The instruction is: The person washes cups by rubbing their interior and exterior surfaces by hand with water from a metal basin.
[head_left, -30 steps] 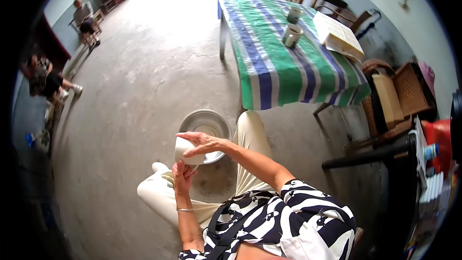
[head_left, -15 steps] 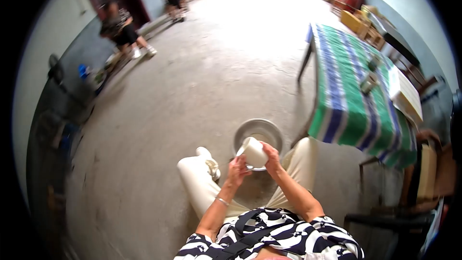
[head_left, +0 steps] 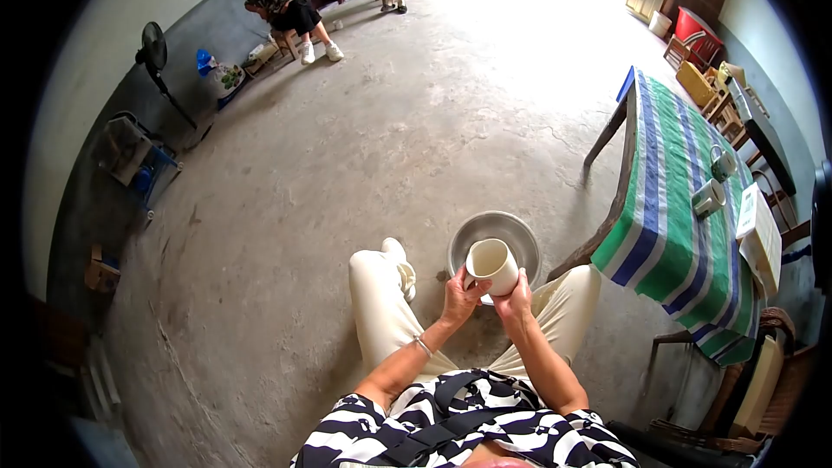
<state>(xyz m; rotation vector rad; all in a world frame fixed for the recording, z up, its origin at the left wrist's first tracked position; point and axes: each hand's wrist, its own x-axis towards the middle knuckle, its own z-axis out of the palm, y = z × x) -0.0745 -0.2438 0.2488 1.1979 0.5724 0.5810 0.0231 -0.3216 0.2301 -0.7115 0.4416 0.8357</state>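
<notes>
A cream-white mug (head_left: 491, 269) is held between both hands above a metal basin (head_left: 530, 247) on the floor. My left hand (head_left: 461, 296) grips the mug's left side, where its handle is. My right hand (head_left: 517, 296) is wrapped round the lower right side. The mug's mouth tilts up toward me, and its inside looks pale. My hands and the mug hide the near part of the basin.
To the right stands a table with a green, blue and white striped cloth (head_left: 646, 199). It bears two mugs (head_left: 708, 198) and a white box (head_left: 759, 238). A standing fan (head_left: 154, 48) is at the left wall. Two people (head_left: 286, 0) sit farther back.
The mug has turned from lying on its side to mouth up, still in both hands. The camera view has shifted, and the surroundings look sharper.
</notes>
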